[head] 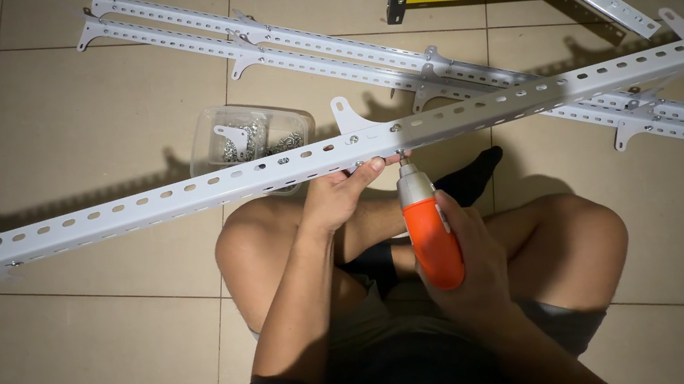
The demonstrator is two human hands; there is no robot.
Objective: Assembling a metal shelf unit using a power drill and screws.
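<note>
Slotted angle rail lies across my knees, long, stiff, likely whippy; my left hand clamps its middle, my right hand wraps the orange screwdriver below it.

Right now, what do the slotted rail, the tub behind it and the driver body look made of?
Slotted rail: likely painted steel, white coat, punched holes, crisp folded angle. Tub: clear plastic, hardware visible through its wall. Driver in the right hand: glossy orange moulded plastic, grey nose, apparently plastic.
</note>
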